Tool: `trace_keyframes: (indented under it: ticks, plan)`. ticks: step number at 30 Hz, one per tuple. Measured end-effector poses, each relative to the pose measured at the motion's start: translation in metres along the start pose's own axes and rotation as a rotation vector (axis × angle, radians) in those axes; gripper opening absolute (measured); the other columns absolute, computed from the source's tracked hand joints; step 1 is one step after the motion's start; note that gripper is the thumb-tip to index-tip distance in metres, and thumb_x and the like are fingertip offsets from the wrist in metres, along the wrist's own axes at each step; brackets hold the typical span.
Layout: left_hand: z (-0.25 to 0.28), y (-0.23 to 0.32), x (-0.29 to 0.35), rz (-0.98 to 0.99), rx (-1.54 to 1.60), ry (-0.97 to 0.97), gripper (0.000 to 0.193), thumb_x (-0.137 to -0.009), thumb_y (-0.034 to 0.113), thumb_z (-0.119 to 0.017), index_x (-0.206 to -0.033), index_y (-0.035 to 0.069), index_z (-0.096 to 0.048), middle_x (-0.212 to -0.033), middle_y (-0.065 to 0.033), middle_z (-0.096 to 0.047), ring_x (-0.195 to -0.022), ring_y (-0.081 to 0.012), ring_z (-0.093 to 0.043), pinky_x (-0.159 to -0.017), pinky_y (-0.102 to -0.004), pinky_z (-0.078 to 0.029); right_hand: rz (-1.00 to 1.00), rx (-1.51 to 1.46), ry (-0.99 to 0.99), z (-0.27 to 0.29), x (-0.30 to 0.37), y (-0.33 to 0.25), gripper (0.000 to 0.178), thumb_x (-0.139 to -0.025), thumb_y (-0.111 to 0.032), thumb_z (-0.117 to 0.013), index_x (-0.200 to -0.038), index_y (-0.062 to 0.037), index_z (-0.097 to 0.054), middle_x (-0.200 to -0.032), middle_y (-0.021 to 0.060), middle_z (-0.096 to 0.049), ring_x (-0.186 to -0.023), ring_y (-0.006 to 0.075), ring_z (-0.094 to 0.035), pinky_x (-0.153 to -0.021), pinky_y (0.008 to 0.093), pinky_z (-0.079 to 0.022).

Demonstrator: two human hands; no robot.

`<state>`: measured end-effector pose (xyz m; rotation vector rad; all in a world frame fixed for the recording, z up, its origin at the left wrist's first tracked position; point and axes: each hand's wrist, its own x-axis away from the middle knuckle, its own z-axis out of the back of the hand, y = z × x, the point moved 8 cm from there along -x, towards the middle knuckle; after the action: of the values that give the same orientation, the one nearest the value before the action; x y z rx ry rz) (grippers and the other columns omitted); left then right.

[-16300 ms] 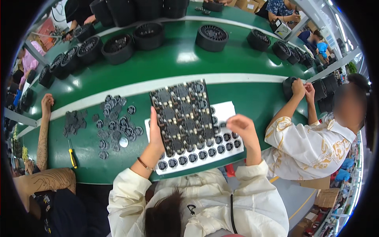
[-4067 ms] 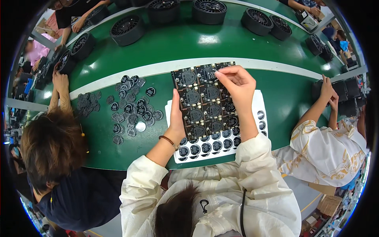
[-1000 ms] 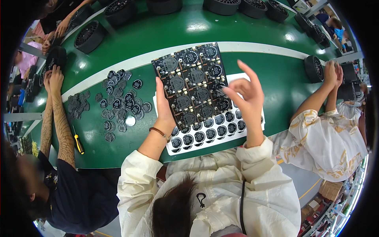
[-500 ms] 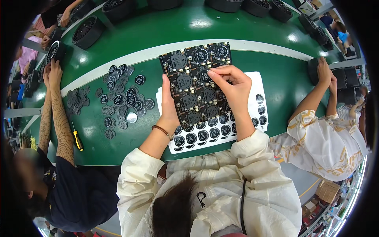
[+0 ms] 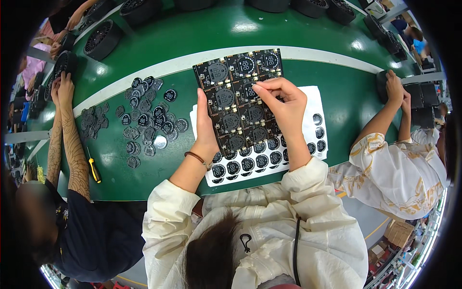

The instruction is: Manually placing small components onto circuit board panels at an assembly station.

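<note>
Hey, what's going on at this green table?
A person's left hand grips a dark circuit-board panel by its left edge, above a white sheet bearing round black shapes. The right hand has thumb and forefinger at a round display area on the panel. Loose dark discs and a yellow-and-black screwdriver lie to the left.

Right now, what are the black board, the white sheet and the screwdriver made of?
The board looks like hard plastic or fibreglass: stiff, dark, with shiny bits. The sheet seems paper, maybe film: matte, thin, white. The screwdriver handle looks like smooth plastic, bright yellow; its slim shaft, probably metal.
</note>
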<state>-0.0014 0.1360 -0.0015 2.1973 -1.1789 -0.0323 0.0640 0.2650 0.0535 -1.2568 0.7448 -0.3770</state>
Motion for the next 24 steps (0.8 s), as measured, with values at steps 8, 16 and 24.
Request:
trace_keyframes:
  ticks: [8, 16, 24]
  plan:
    - [0.000, 0.004, 0.001, 0.004, 0.019, -0.019, 0.068, -0.088, 0.061, -0.032, -0.125, 0.005, -0.044, -0.116, -0.0128, -0.056, -0.100, -0.0247, -0.059, -0.086, -0.0384, -0.050, 0.102, 0.062, 0.014, -0.005, -0.002, -0.006, 0.008, -0.073, 0.002, -0.071, -0.079, 0.0000, -0.066, -0.078, 0.0028, -0.062, -0.061, 0.0029, -0.049, -0.054, 0.0158, -0.037]
    - [-0.001, -0.001, 0.000, 0.040, 0.057, -0.062, 0.072, -0.088, 0.064, -0.027, -0.127, 0.005, -0.044, -0.117, -0.0139, -0.056, -0.101, -0.0247, -0.060, -0.086, -0.0385, -0.050, 0.292, 0.221, 0.035, -0.015, 0.003, -0.023, 0.016, -0.074, 0.006, -0.067, -0.085, 0.0009, -0.056, -0.090, 0.0051, -0.056, -0.059, 0.0038, -0.045, -0.051, 0.0179, -0.036]
    - [-0.004, -0.006, -0.001, 0.067, 0.011, -0.086, 0.075, -0.087, 0.066, -0.025, -0.128, 0.006, -0.044, -0.118, -0.0145, -0.055, -0.102, -0.0261, -0.059, -0.087, -0.0406, -0.049, 0.161, -0.086, 0.095, 0.021, 0.007, -0.014, 0.022, -0.079, 0.003, -0.062, -0.098, 0.0004, -0.052, -0.106, 0.0097, -0.049, -0.080, 0.0102, -0.053, -0.065, 0.0206, -0.045]
